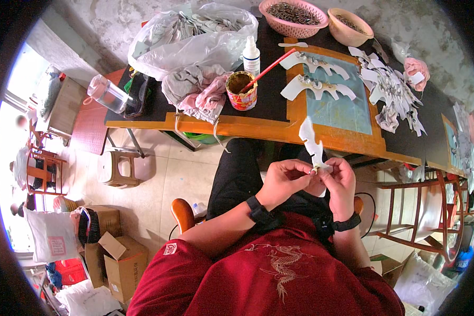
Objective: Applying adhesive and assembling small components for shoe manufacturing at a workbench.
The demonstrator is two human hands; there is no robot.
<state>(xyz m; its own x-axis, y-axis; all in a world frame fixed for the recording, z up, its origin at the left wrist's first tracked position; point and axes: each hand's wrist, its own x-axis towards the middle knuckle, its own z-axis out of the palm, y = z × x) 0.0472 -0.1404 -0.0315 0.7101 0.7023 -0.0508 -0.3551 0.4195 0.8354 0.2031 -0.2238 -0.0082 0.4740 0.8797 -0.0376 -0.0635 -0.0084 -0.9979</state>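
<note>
At six o'clock I see a dark red shirt (226, 279), a pale dragon (285, 267) stitched on it toward five o'clock and a whitish patch (170, 248) on its left sleeve (166, 271) at seven. I make out two black wristbands (257, 210) and black trousers (233, 176).

Tin (242, 99) near front edge of bench (237, 125), bottle (252, 59) behind, sleeve patch (169, 248), sack (39, 226): printed, words too small to read.

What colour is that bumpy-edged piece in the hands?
The piece is mostly white, seen best in the head view.
</note>
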